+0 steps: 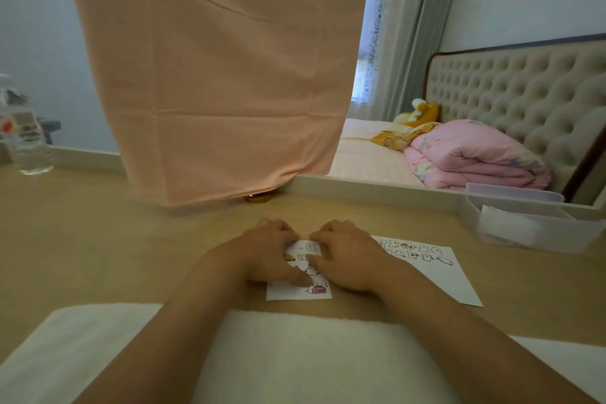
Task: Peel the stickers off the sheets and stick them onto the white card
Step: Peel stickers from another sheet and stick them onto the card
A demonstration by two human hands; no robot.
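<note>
white card (436, 275) just right of hands, two rows of stickers (410, 251) already on far part, near part bare. sticker sheet (303, 293) on desk under both hands, several stickers left. left hand (265, 256) and right hand (347, 259) both curl fingers over its far edge; pinch hidden.

Desk (98, 239) open L; plastic bin (531, 226) R, cloth (213, 75) hangs at back.

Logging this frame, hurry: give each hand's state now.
Left hand: rests on the sticker sheet, thumb pressing it; grip unclear.
Right hand: fingers curled on same sheet; pinch unclear.
</note>
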